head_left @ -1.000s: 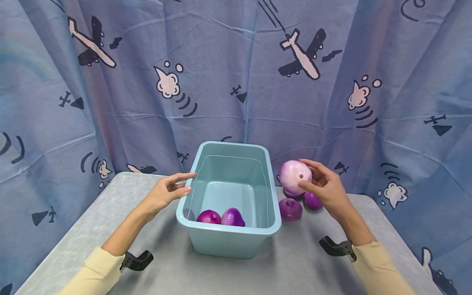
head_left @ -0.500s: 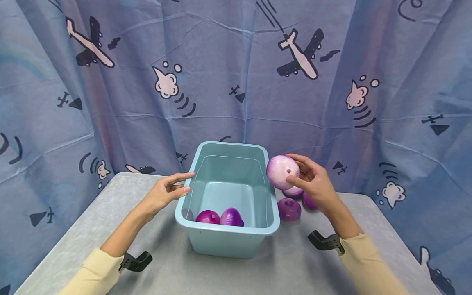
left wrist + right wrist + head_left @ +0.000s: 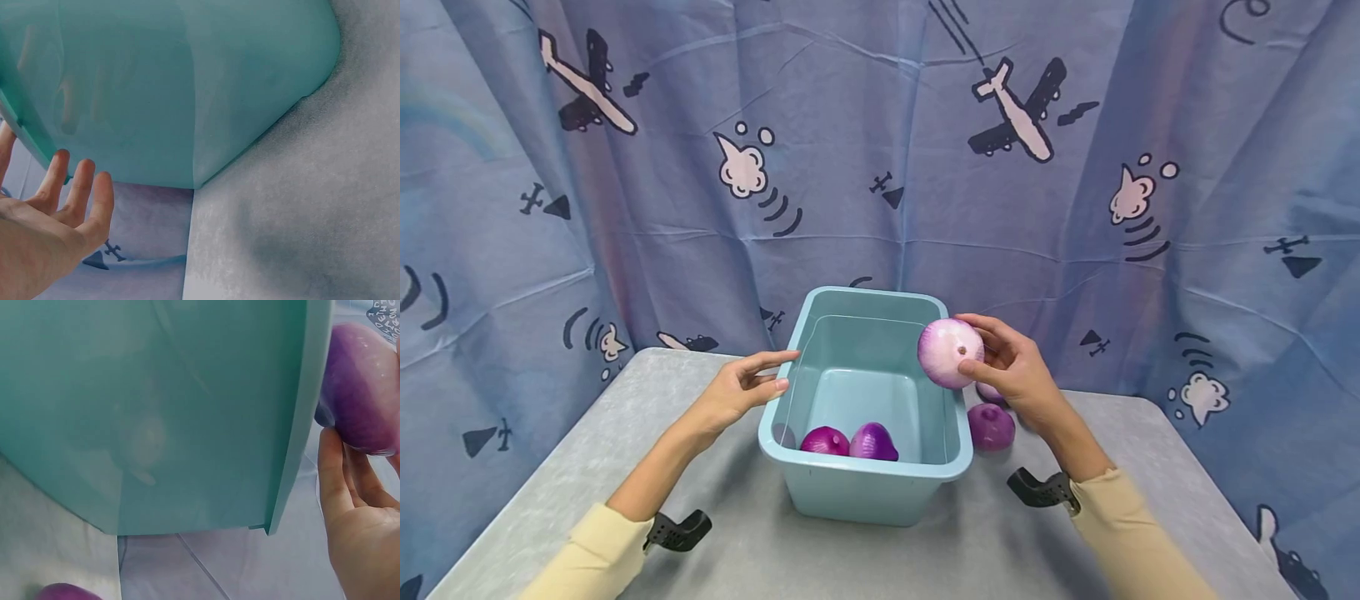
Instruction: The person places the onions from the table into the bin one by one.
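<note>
My right hand (image 3: 1018, 372) grips a pale purple-and-white onion (image 3: 950, 353) between thumb and fingers, over the right rim of a light blue plastic bin (image 3: 865, 468). In the right wrist view the onion (image 3: 361, 387) shows beside the bin's rim, partly hidden by it. My left hand (image 3: 730, 398) rests its fingertips at the bin's left rim, fingers extended and loosely bent. The left wrist view has those fingers (image 3: 80, 190) against the bin's outer side. Inside the bin, at its near end, lie a magenta onion (image 3: 826, 440) and a purple onion (image 3: 873, 442).
Right of the bin a purple onion (image 3: 991, 427) sits on the grey table (image 3: 700, 533). Behind it another onion (image 3: 989, 393) is mostly hidden by my right hand. A blue curtain (image 3: 850, 167) with airplane prints hangs behind the table.
My right hand has moved left with the onion, from above the onions on the table to over the bin's right rim. The left hand and the bin stay in place.
</note>
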A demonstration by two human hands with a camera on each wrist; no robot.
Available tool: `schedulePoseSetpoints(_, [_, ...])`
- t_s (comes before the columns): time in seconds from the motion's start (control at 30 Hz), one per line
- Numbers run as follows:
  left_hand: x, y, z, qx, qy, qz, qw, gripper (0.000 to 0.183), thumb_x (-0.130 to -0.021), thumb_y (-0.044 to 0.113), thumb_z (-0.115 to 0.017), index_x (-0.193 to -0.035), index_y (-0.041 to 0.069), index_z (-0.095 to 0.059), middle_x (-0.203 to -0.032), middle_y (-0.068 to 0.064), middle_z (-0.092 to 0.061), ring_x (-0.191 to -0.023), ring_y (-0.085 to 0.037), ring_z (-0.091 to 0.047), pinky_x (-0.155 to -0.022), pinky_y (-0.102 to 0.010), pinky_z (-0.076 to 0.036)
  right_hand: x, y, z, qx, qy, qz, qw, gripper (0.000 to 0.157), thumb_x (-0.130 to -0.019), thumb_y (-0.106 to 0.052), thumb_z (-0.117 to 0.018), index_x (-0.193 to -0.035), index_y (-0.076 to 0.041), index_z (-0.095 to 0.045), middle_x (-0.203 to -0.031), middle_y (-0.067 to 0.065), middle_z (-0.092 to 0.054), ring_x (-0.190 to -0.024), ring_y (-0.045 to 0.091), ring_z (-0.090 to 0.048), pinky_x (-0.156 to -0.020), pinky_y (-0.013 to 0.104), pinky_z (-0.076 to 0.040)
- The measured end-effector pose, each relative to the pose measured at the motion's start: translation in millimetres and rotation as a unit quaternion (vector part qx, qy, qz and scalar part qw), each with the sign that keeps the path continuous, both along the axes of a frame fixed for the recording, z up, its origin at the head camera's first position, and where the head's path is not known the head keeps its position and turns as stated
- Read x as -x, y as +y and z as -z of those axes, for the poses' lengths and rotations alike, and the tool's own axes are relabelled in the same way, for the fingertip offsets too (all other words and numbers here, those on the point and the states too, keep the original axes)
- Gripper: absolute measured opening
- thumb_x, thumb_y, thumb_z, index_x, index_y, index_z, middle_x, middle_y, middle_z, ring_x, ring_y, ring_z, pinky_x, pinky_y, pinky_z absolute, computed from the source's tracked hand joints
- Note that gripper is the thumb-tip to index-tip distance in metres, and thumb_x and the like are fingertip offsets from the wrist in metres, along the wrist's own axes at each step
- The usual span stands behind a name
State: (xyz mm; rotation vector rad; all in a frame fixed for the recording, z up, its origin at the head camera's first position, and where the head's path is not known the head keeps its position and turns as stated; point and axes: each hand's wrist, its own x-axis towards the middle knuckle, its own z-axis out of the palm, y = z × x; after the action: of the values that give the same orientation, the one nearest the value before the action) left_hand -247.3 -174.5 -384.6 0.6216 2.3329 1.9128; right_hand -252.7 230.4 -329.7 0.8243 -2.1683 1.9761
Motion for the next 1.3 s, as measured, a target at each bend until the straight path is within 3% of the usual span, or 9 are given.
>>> schedulePoseSetpoints(0.2, [1.0, 0, 0.4, 0.001, 0.0, 0.0, 1.0, 0.048, -0.098, 0.022, -0.071, -0.144, 0.011, -0.059, -0.145, -0.012, -0.053, -0.123, -0.029, -0.059, -0.101, -0.046, -0.045, -0.4, 0, 2.8, -0.006, -0.002, -0.014, 1.0, 0.057, -0.09, 0.007, -0.073, -0.143, 0.002, -0.051, -0.134, 0.019, -0.059, -0.117, 0.033, -0.062, -0.092, 0.037, -0.053])
schedulePoseSetpoints(0.37, [1.1, 1, 0.5, -0.002, 0.001, 0.003, 1.0, 0.048, -0.098, 0.021, -0.07, -0.144, 0.01, -0.059, -0.145, -0.013, -0.053, -0.124, -0.03, -0.059, -0.101, -0.046, -0.045, -2.5, 5, 5.8, -0.006, 0.004, -0.01, 1.0, 0.049, -0.091, 0.007, -0.072, -0.138, 0.001, -0.056, -0.131, 0.03, -0.057, -0.115, 0.038, -0.063, -0.09, 0.04, -0.054])
schedulePoseSetpoints(0.6, [0.7, 1, 1.1, -0.003, 0.0, 0.002, 1.0, 0.048, -0.098, 0.021, -0.07, -0.144, 0.01, -0.059, -0.146, -0.013, -0.053, -0.123, -0.03, -0.059, -0.1, -0.045, -0.046, -5.3, 26, 16.5, -0.018, -0.002, 0.011, 1.0, 0.039, -0.093, 0.005, -0.071, -0.13, 0.004, -0.06, -0.123, 0.022, -0.065, -0.108, 0.027, -0.068, -0.089, 0.038, -0.054])
schedulePoseSetpoints(0.77, [0.5, 1, 0.9, -0.002, -0.001, 0.002, 1.0, 0.048, -0.098, 0.021, -0.069, -0.144, 0.009, -0.058, -0.147, -0.014, -0.051, -0.124, -0.031, -0.058, -0.1, -0.047, -0.046, -8.5, 42, 27.4, -0.03, -0.013, 0.033, 0.999, 0.039, -0.093, 0.004, -0.071, -0.13, 0.01, -0.058, -0.121, 0.017, -0.068, -0.108, 0.03, -0.067, -0.089, 0.039, -0.054])
schedulePoseSetpoints(1.07, [1.0, 2, 1.1, -0.006, 0.001, 0.006, 1.0, 0.048, -0.099, 0.02, -0.069, -0.144, 0.009, -0.058, -0.147, -0.015, -0.051, -0.124, -0.032, -0.058, -0.099, -0.045, -0.047, -13.7, 66, 42.8, -0.062, -0.015, 0.08, 0.995, 0.036, -0.095, -0.001, -0.07, -0.129, 0.007, -0.059, -0.122, 0.019, -0.065, -0.106, 0.023, -0.067, -0.088, 0.028, -0.054])
schedulePoseSetpoints(1.3, [1.1, 1, 1.9, -0.007, 0.003, 0.007, 0.9999, 0.048, -0.099, 0.02, -0.069, -0.144, 0.009, -0.058, -0.147, -0.015, -0.051, -0.125, -0.032, -0.057, -0.099, -0.045, -0.047, -16.3, 79, 53.1, -0.076, -0.02, 0.093, 0.993, 0.037, -0.096, -0.002, -0.07, -0.129, 0.01, -0.057, -0.121, 0.02, -0.065, -0.105, 0.019, -0.068, -0.087, 0.027, -0.054])
